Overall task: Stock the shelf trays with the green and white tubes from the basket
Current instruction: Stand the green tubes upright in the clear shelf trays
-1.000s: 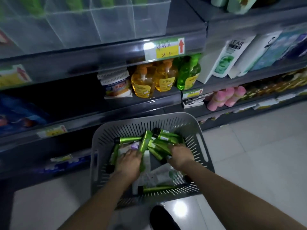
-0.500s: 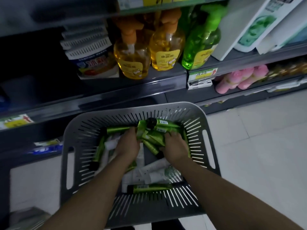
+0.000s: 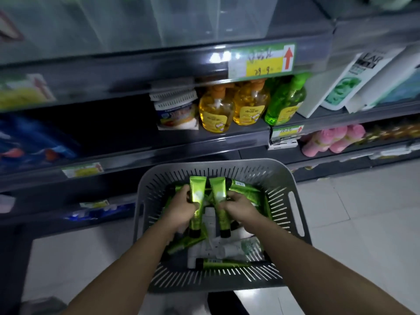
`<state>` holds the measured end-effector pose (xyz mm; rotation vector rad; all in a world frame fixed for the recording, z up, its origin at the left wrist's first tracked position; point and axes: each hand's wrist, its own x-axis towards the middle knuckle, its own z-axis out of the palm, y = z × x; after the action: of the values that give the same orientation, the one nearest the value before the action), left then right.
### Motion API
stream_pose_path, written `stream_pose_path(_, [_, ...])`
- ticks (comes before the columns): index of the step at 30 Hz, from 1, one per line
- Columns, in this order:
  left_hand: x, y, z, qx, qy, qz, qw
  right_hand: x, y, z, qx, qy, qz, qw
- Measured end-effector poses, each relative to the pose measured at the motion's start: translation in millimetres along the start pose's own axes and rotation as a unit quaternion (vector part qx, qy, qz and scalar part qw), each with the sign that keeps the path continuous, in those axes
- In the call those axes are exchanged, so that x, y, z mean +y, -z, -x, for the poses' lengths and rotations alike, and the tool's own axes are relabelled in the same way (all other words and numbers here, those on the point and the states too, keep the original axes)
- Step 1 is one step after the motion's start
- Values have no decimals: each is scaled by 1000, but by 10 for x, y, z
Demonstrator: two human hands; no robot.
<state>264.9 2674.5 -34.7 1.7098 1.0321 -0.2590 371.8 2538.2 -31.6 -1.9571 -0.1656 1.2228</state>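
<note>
Green tubes (image 3: 197, 198): left hand (image 3: 181, 211) grips one, right hand (image 3: 238, 208) another, both raised above the basket (image 3: 293, 185) pile I was rummaging in a moment ago. Ready for the shelf trays (image 3: 186, 21).

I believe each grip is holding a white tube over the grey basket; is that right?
Not quite: the head view shows both tubes green, not white. The left grip holds the left tube, the right grip the right tube, over the grey basket.

Yellow soap bottles (image 3: 234, 108), pink bottles (image 3: 331, 140)
</note>
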Motion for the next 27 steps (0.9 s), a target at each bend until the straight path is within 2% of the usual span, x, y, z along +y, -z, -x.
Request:
stream_pose_path(4, [91, 383, 381, 0, -61, 66, 996, -315, -262, 263, -8, 62, -45, 997])
stream_pose_path(13, [36, 1423, 1337, 54, -163, 102, 980, -1013, -983, 1116, 9, 199, -75, 977])
stream_pose_path(20, [85, 2139, 1982, 103, -235, 110, 960, -1569, -1417, 1646, 7, 332, -43, 942])
stream_pose_path(27, [387, 2813, 2337, 173, -305, 125, 928, -2324, -1625, 1959, 15, 453, 3, 891])
